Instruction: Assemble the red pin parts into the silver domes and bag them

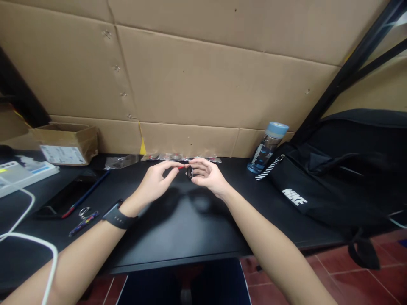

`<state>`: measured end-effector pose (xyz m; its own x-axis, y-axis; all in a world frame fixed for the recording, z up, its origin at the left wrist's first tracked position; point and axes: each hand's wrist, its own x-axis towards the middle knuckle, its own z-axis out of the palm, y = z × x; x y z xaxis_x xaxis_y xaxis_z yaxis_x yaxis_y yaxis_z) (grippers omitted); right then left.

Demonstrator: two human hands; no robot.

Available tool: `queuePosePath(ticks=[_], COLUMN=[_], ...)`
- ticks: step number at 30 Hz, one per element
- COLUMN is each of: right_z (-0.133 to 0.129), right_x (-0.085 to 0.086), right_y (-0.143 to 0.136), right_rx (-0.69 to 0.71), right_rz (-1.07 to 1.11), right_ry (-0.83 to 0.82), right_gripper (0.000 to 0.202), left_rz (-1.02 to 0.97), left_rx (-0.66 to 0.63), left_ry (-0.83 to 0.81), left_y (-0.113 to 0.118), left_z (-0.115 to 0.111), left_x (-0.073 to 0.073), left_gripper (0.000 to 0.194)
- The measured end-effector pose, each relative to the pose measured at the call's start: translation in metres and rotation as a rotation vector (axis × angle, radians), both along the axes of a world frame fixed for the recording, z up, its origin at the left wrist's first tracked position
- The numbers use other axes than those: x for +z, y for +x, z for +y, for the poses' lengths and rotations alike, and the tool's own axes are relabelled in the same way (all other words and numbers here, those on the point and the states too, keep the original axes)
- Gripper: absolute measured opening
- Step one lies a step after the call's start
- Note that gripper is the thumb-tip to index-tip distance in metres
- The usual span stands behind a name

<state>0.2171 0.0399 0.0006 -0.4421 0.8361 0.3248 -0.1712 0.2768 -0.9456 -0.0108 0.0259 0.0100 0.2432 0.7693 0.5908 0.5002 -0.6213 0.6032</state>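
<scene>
My left hand, with a dark watch band on its wrist, is closed in a pinch on a small thin red piece. My right hand grips a small round black part with a shiny rim between thumb and fingers. The fingertips of both hands meet close together above the black table. The red piece points toward the black part; whether the two touch I cannot tell. Both things are too small to name their kind.
Clear plastic packets lie along the cardboard wall. At left are an open cardboard box, a dark tablet-like device, a keychain and a white cable. A water bottle and a black Nike bag stand right.
</scene>
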Motion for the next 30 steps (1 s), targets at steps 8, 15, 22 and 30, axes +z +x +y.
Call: queuePosePath(ticks=[8,15,22,30], right_z=[-0.008,-0.012,-0.013,-0.012], right_x=[0.003,0.005,0.006,0.002], right_y=[-0.005,-0.009,-0.009,-0.009], right_rx=[0.026,0.017,0.031,0.037], right_rz=[0.05,0.046,0.053,0.041], right_ry=[-0.032,-0.024,-0.022,0.013], right_gripper=[0.058,0.054,0.053,0.052], left_rz=[0.038,0.014,0.047,0.217], left_rx=[0.053,0.055,0.088,0.199], left_ry=[0.163,0.183,0.213,0.238], left_y=[0.011,0.01,0.009,0.014], left_z=[-0.008,-0.01,-0.012,-0.018], left_x=[-0.006,-0.006,-0.002,0.003], left_gripper=[0.018,0.017,0.014,0.008])
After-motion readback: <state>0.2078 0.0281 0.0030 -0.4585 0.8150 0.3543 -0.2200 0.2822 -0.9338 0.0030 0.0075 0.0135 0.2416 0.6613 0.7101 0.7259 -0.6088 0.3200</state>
